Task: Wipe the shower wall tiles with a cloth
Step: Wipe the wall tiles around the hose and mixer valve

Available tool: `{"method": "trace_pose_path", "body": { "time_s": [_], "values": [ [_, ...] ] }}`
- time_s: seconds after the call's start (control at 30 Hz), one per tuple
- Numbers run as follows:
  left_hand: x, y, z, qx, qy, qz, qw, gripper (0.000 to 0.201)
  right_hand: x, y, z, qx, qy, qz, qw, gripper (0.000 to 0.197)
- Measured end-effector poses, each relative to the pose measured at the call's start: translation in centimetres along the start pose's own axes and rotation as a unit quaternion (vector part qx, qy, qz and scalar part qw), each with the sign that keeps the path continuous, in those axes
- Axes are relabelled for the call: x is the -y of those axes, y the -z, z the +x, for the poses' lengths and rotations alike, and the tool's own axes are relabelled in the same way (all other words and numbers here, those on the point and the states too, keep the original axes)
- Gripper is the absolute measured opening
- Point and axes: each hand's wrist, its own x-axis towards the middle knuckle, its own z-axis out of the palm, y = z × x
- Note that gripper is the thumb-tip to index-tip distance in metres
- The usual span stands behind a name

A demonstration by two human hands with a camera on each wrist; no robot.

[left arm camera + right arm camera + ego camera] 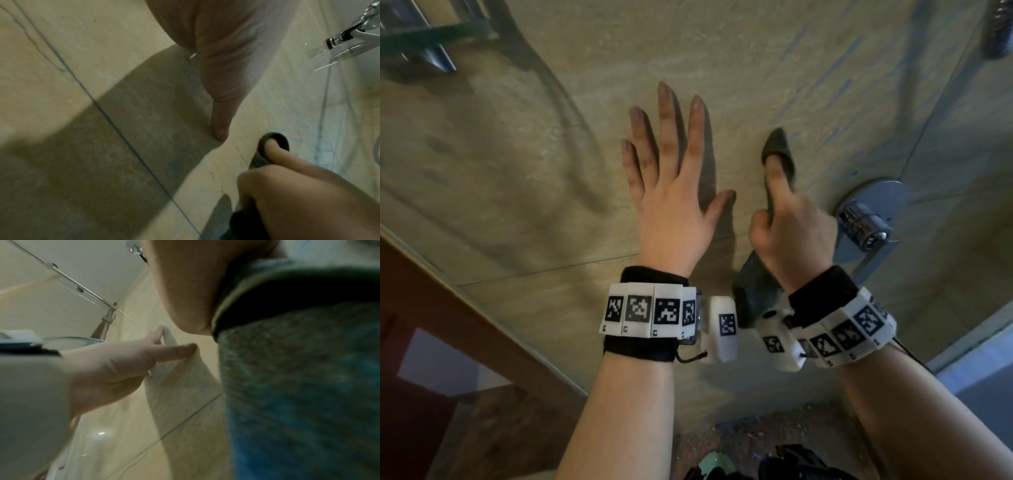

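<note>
While the right hand (791,222) pokes a dark cloth (780,161) against the tile wall (551,171), the left hand (671,192) lies flat beside it.

Taking the chrome valve handle (866,222) as the mark: the cloth sits just left of it, pinned to the tile under the right index finger, the other fingers curled round the bunched remainder that hangs down past the wrist. Further left, the left hand is spread, fingers straight, palm toward the wall, holding nothing. Soft, light and limp by its look, the cloth would likely wipe better gathered into a pad under the whole palm than under one fingertip; wet tile may let it slide. No containers show; a glass shelf (431,34) is far up-left, contents unclear.
</note>
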Motion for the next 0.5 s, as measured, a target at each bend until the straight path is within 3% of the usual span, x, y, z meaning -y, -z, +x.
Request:
{"method": "trace_pose_path", "body": {
  "time_s": [0.1,0.2,0.33,0.4,0.5],
  "values": [
    [0.0,-0.1,0.0,-0.008,-0.001,0.005,1.000,0.100,-0.4,0.6,0.2,-0.006,-0.036,-0.019,0.999,0.075],
    [-0.1,-0.2,0.1,-0.008,0.001,0.006,1.000,0.102,0.0,0.2,-0.6,0.048,-0.058,-0.021,0.997,0.078],
    [-0.1,-0.2,0.1,-0.009,0.000,0.011,1.000,0.102,0.8,-0.8,-1.7,0.108,-0.014,0.016,0.994,0.079],
    [0.0,-0.1,0.0,-0.012,-0.001,0.016,1.000,0.101,0.7,-0.8,-1.1,0.088,-0.004,0.009,0.996,0.076],
    [0.0,0.1,0.0,-0.011,0.000,0.014,1.000,0.100,0.3,-0.5,-0.1,-0.003,0.012,-0.016,1.000,0.072]
  ]
}}
